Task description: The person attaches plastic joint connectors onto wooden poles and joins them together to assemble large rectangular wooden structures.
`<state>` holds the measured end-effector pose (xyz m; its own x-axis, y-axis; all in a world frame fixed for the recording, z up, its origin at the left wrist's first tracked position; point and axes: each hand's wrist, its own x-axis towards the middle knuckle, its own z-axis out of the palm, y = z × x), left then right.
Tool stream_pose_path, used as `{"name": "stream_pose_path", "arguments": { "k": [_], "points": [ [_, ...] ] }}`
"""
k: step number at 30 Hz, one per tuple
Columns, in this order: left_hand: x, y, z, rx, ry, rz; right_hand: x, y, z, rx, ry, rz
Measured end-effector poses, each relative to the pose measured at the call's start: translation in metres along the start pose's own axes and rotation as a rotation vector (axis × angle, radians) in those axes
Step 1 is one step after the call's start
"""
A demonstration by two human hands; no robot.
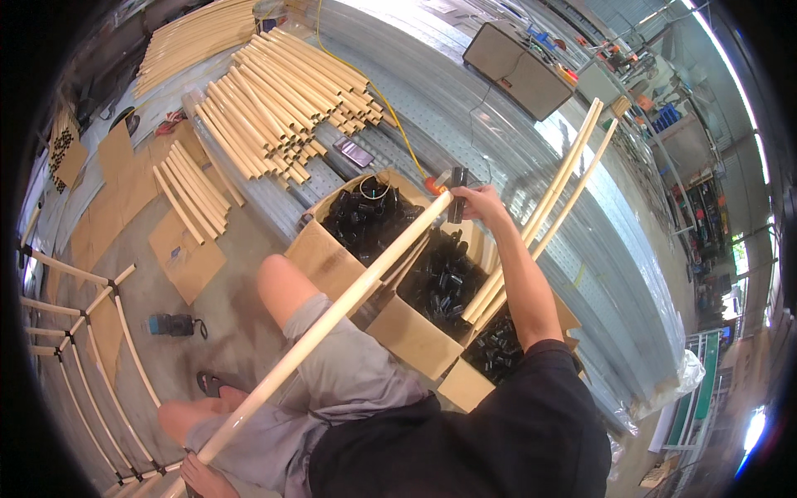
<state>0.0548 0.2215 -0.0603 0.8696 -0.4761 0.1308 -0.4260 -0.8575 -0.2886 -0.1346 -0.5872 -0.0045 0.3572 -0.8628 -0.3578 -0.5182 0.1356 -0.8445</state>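
Note:
A long cream-coloured pipe slants across my lap. My left hand is closed round its lower part, at the bottom left. At the upper end, my right hand grips a black pipe connector, which is at the pipe's tip; how far it is fitted on cannot be made out. Below that hand stand open cardboard boxes of black connectors: one on the left, one in the middle and one partly behind my right arm. Several loose pipes lean over the boxes beside my right forearm.
A large stack of cream pipes lies ahead, and a smaller row on the floor. A pipe frame with black joints stands at left, near a dark bottle. A phone and a speaker-like box are farther off.

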Motion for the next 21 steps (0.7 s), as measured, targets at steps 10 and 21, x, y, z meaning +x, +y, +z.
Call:
{"name": "stream_pose_path", "arguments": {
  "k": [10, 21],
  "points": [
    [0.001, 0.015, -0.001, -0.084, -0.029, -0.141, 0.006, -0.002, 0.022, 0.000, 0.125, -0.099],
    [0.011, 0.010, 0.001, -0.129, -0.096, -0.100, 0.015, 0.088, 0.076, 0.595, -0.170, -0.203]
  ]
}}
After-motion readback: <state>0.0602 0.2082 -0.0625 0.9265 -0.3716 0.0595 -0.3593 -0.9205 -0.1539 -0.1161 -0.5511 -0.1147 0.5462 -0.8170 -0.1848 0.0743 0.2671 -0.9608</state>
